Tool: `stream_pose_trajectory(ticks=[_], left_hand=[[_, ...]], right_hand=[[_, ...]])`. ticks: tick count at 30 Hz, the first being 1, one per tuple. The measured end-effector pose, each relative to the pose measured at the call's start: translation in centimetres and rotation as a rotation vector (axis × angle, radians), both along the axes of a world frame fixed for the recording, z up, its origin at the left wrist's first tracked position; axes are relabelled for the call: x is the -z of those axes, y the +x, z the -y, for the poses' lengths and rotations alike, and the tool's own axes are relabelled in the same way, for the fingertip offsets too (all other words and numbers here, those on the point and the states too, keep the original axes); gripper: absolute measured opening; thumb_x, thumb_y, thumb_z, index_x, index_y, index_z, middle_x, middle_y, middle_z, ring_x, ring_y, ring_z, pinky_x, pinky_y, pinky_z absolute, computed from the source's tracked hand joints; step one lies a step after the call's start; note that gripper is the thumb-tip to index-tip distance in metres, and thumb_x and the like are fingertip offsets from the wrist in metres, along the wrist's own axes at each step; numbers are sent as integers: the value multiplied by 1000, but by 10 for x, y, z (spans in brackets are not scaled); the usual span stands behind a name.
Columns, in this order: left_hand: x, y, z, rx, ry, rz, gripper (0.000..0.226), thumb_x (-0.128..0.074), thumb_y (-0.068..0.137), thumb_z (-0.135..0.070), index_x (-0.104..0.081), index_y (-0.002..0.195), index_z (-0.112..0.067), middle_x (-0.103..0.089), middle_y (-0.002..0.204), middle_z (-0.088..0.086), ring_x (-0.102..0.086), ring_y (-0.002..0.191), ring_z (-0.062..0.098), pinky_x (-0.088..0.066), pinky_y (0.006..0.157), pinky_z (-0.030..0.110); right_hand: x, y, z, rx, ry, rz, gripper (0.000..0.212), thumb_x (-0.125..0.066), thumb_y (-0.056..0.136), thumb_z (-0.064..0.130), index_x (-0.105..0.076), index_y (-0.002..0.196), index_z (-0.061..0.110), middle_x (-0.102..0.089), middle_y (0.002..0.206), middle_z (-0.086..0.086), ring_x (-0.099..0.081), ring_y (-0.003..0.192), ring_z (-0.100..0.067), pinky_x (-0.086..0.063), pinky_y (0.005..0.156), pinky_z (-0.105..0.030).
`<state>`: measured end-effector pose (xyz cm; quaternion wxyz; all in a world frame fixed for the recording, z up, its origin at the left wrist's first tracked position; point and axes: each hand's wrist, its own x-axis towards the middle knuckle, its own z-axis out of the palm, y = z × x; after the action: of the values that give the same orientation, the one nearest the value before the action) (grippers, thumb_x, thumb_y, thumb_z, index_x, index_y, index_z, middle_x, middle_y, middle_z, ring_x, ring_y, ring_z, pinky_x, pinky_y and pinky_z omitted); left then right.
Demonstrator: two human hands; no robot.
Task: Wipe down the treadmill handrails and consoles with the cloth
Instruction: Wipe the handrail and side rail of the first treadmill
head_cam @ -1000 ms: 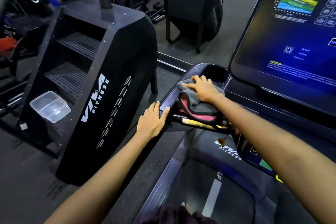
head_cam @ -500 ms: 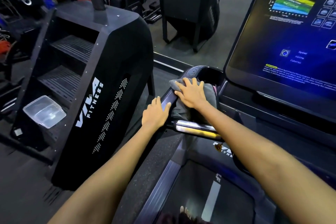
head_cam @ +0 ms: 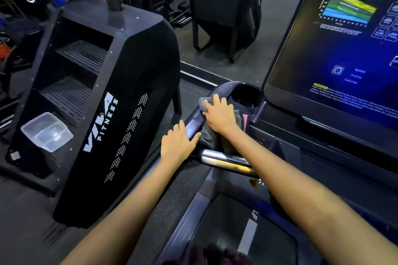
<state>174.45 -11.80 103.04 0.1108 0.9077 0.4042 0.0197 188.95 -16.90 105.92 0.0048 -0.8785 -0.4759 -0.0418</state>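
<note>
The person is standing on the treadmill and wiping the left handrail [head_cam: 195,121] where it curves up toward the cup holder [head_cam: 245,97]. The right hand [head_cam: 219,114] is lying flat, fingers spread, pressing the grey cloth [head_cam: 210,135] onto the rail's top; it is pinning the cloth under the palm rather than closing around it. The left hand [head_cam: 177,141] is resting open on the rail's outer side, at about eight o'clock from the right hand, bracing and holding nothing.

The rail's long axis is running from roughly seven o'clock near the person up to one o'clock at the cup holder. The cloth is bunched, draping down the rail's inner side toward the silver grip bar [head_cam: 226,160], a pink edge showing at its three o'clock side.

This looks like an early stretch of the job: the lit console screen [head_cam: 336,54], at two o'clock, appears untouched. Next, I'd guess, is sweeping the cloth around the cup holder rim, keeping the palm flat so the cloth isn't slipping off.
</note>
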Motion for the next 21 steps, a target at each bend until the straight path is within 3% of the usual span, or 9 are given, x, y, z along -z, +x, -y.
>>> stream_pose_trajectory(ticks=[5,9,12,14,16,19,21], left_hand=[[1,-1,1,171,115,19,70,-30,97,-51,-9,151,-12,-13,158,6,-22,142,25,-29,108,42],[0,-1,-1,306,143,-9,64,-27,100,-45,-6,152,-15,-5,160,1,-12,146,22,-21,114,41],[0,-1,-4,321,99,5,64,-24,100,-48,-7,152,-15,-5,160,0,-10,146,19,-18,115,40],[0,0,-8,331,89,6,67,-21,98,-54,-12,151,-14,-10,159,2,-14,145,21,-17,115,39],[-3,2,-10,346,110,8,79,-12,90,-63,-26,148,-11,-25,155,9,-30,138,27,-23,111,39],[-4,4,-16,391,126,76,81,-16,86,-64,-52,127,-5,-52,128,16,-54,108,35,-40,95,43],[-5,6,-17,409,111,102,82,-17,85,-66,-53,124,-4,-53,126,17,-53,108,35,-39,97,44]], right_hand=[[7,7,24,-111,-9,-17,44,-38,97,35,-33,141,33,-33,138,-9,-36,119,-35,-32,93,-52],[-7,9,3,85,20,-163,34,-42,97,26,-49,130,24,-31,137,-12,-36,120,-36,-32,97,-51],[-14,14,-18,160,12,-151,31,-48,94,22,-57,123,21,-31,138,-11,-35,122,-35,-32,98,-49],[-16,18,-24,146,-7,-113,32,-48,93,24,-57,124,23,-32,139,-10,-34,123,-34,-31,98,-48],[-14,17,-19,126,-37,-62,38,-44,95,34,-49,132,26,-29,143,-11,-31,127,-34,-27,101,-52],[2,4,3,111,-42,-11,51,-36,96,44,-26,145,30,-21,151,-9,-23,133,-37,-20,103,-61],[7,5,13,114,-46,7,54,-38,95,39,-21,146,32,-20,151,-9,-25,130,-37,-24,102,-59]])
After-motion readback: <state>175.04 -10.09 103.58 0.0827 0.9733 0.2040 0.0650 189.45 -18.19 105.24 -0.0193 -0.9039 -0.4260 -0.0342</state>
